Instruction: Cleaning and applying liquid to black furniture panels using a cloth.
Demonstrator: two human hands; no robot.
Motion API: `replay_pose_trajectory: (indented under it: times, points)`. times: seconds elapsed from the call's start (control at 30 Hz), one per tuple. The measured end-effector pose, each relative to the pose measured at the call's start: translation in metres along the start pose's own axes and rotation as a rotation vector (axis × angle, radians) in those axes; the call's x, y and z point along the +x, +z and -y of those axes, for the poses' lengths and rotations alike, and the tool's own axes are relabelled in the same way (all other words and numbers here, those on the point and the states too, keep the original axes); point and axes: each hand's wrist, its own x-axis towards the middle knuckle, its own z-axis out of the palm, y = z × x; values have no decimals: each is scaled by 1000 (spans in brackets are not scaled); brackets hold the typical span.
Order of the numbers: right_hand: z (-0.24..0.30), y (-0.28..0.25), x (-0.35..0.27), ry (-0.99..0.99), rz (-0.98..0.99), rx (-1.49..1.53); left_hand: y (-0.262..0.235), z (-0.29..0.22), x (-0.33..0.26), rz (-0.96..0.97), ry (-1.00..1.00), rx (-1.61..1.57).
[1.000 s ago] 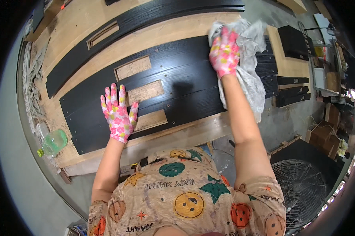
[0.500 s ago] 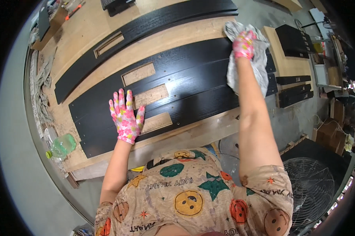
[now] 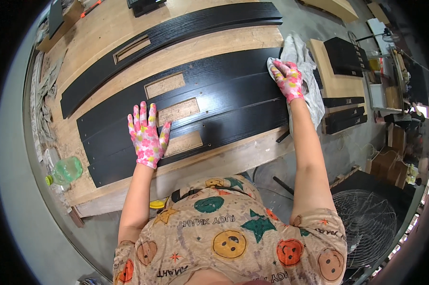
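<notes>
Several black boards with rectangular cutouts lie side by side on a wooden workbench; the middle board (image 3: 238, 88) has a glossy grain. Flat on their left part rests my left hand (image 3: 148, 137), in a pink flowered glove, fingers spread beside the cutouts. At the boards' right end my right hand (image 3: 288, 81), gloved alike, grips a light grey rag (image 3: 311, 102) that hangs over the edge. The rag hides the board ends beneath it. A separate black board (image 3: 176, 35) with one cutout lies farther back.
A green-tinted plastic bottle (image 3: 67, 170) lies at the bench's left edge, near a crumpled cloth (image 3: 47, 90). Right of the bench, black pieces (image 3: 345, 116) sit by a pale wooden panel (image 3: 335, 61). A wire-guarded fan (image 3: 364, 228) stands at the lower right.
My right hand has drawn the rag nearer to me at the boards' right end, and the rag has bunched differently. My left hand stays spread on the boards. The whole view has shifted slightly.
</notes>
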Motion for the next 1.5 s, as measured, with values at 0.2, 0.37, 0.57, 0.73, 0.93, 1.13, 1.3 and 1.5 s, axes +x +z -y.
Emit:
replay_pose_trajectory:
  times: [0.2, 0.37, 0.57, 0.73, 0.93, 1.13, 1.3, 1.5]
  points:
    - [-28, -23, -8, 241, 0, 82, 0, -2, -1, -9, 0, -12]
    - [24, -12, -20, -119, 172, -170, -1, -3, 2, 1, -13, -8]
    - [24, -24, 0, -85, 215, -226, 0, -1, 3, -26, 15, -20]
    - [38, -29, -4, -73, 289, -187, -1, -1, -2, -33, 2, -18]
    - [54, 0, -16, -240, 302, -237, 4, -1, 1, 4, -21, 27]
    - [-33, -43, 7, 104, 209, -189, 4, 1, -3, -31, 6, 3]
    - [-19, -37, -10, 56, 344, -236, 2, 0, -4, -1, -11, 21]
    - [-35, -54, -35, 164, 242, -118, 4, 0, -2, -36, 6, 20]
